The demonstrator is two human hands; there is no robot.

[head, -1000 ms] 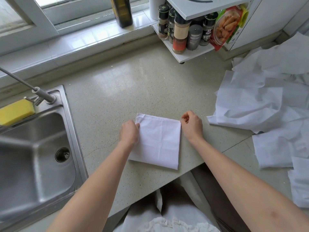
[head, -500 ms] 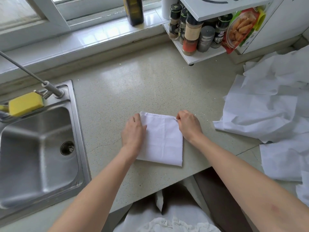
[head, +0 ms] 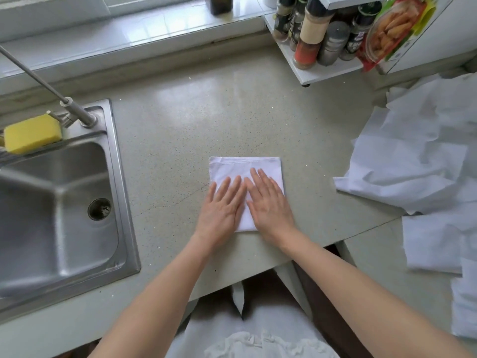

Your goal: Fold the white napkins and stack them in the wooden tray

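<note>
A folded white napkin (head: 242, 167) lies as a small square on the speckled counter, near its front edge. My left hand (head: 222, 211) lies flat on the napkin's left half, fingers straight. My right hand (head: 269, 205) lies flat on the right half beside it, fingers straight and spread a little. Both palms press down on the cloth and cover its near part. A heap of unfolded white napkins (head: 423, 161) spreads over the counter at the right. No wooden tray is in view.
A steel sink (head: 55, 202) with a faucet (head: 77, 112) and a yellow sponge (head: 32, 133) is at the left. A white rack of spice jars (head: 317, 40) stands at the back right, with a dark bottle (head: 219, 3) on the window sill.
My hands left the napkin's top corners and now lie flat on its middle. The napkin looks squarer and straighter on the counter.
</note>
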